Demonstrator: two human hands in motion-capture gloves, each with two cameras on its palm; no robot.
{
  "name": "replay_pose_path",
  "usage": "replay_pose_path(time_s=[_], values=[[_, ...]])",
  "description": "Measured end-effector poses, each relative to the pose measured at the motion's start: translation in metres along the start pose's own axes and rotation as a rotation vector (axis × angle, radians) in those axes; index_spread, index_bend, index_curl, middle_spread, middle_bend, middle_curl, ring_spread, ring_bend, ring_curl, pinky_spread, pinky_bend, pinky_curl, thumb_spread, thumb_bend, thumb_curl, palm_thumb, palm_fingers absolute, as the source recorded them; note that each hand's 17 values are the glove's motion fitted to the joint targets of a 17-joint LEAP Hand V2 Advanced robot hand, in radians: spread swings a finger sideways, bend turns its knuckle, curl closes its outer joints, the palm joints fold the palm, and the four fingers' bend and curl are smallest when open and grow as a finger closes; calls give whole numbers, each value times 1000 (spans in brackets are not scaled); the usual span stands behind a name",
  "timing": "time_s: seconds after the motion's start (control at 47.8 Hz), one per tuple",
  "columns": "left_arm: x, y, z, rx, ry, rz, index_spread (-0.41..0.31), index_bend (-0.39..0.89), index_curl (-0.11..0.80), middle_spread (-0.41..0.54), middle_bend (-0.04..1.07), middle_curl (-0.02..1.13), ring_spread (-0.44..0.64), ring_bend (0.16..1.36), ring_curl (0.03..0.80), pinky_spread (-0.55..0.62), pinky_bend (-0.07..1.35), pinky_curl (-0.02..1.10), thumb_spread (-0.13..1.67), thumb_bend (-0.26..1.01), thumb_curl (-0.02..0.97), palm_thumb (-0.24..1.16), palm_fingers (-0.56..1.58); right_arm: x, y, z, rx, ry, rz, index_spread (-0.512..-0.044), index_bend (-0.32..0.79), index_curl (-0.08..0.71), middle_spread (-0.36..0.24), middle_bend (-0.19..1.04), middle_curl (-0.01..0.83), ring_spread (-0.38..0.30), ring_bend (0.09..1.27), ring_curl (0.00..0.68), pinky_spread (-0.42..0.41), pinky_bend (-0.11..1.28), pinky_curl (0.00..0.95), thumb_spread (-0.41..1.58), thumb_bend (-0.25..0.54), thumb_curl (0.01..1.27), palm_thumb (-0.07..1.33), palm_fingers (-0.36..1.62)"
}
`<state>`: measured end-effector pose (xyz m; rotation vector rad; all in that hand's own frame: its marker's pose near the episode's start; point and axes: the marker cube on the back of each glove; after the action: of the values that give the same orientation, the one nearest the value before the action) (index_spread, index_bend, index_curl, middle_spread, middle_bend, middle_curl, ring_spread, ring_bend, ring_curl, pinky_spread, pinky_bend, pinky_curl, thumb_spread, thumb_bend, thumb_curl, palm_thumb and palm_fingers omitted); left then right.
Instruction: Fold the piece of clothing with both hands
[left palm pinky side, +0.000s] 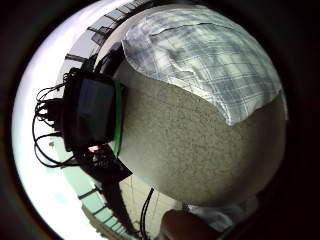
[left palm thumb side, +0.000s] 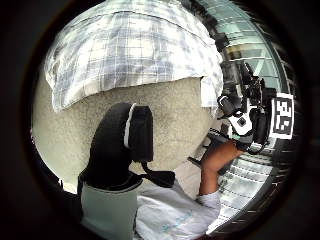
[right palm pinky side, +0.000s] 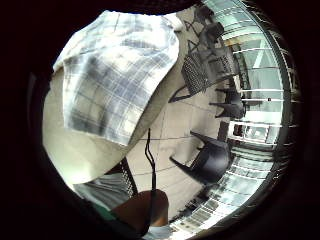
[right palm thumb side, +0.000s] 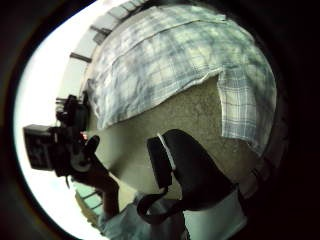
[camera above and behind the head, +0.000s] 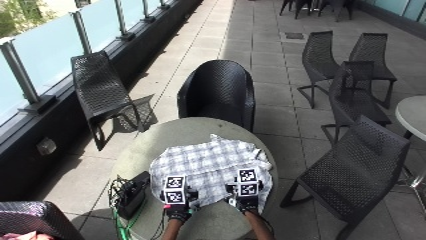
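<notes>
Your left hand (camera above and behind the head: 178, 212) and right hand (camera above and behind the head: 247, 203) hover side by side at the near edge of the plaid shirt (camera above and behind the head: 210, 167) — whether the fingers are spread or pinching, I cannot tell. That shirt lies spread across the round bench (camera above and behind the head: 158, 134), with a black box (camera above and behind the head: 134, 192) beside it.

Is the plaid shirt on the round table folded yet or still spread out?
Spread out: the white-and-grey plaid shirt lies mostly flat on the round table.
</notes>
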<state>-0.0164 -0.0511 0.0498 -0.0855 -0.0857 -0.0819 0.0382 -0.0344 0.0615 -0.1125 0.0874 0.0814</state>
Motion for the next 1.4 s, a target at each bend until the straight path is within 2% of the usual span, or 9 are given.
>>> replay_pose_path(time_s=[0.188,0.335,0.481,0.607,0.795,0.942,1.151,1.319,1.402], values=[[-5,-27,27,-76,-35,-18,-91,134,271,103,188,333,378,621,258,575,414,183,1152,-11,287,247,38,-4,17,-18,-72,2,-8,-400,130,278,-29,193,299,168,269,243,279,626,260,1144,-9,254,394,52],[5,10,-13,-111,-18,-18,-72,114,260,112,194,338,379,645,266,570,457,202,1150,-13,299,281,14,2,14,-8,-155,23,11,-391,99,254,-20,179,300,161,302,257,227,732,289,1129,-10,270,438,59],[5,3,-7,-102,50,31,-57,143,259,115,204,345,367,661,271,549,492,217,1163,-14,306,296,48,0,18,6,-301,-151,-41,-387,94,231,-19,189,306,130,371,281,174,793,310,1130,-10,281,479,75],[2,4,-13,3,-36,-5,-69,257,312,92,175,335,339,592,248,501,497,218,1199,-9,306,310,192,12,5,8,-126,-96,13,-395,119,223,-64,205,318,44,438,294,111,797,306,1184,6,286,539,201],[-9,-2,-15,93,-182,-87,-122,292,363,-16,179,340,180,596,260,346,471,231,1299,45,319,440,501,16,-12,2,191,-29,24,-401,289,312,-177,237,344,-93,418,295,25,641,264,1301,76,308,697,579],[-16,-62,31,246,-109,28,-191,326,397,-129,191,349,0,563,269,150,462,250,1317,104,350,594,796,40,-77,35,478,97,8,-377,286,349,-224,239,360,-183,415,305,-53,581,258,1306,145,350,870,873],[-15,-33,12,117,25,99,-255,188,400,-254,263,405,-205,566,315,-70,380,282,1266,125,382,738,1110,43,-40,34,195,69,-158,-347,144,357,-255,278,401,-265,496,359,-182,563,293,1264,179,387,1013,1251],[-12,14,-18,-230,192,324,-274,157,402,-300,321,447,-276,572,348,-137,310,301,1246,112,388,790,1174,58,12,-21,-139,-4,-322,-339,138,352,-264,346,433,-288,573,394,-227,534,310,1226,159,382,1045,1302],[-13,21,-40,-300,224,399,-268,136,399,-308,333,458,-294,582,361,-152,300,313,1256,111,387,816,1177,66,8,-53,-230,-54,-358,-338,141,351,-264,386,448,-287,607,407,-230,500,311,1218,145,375,1051,1298]])
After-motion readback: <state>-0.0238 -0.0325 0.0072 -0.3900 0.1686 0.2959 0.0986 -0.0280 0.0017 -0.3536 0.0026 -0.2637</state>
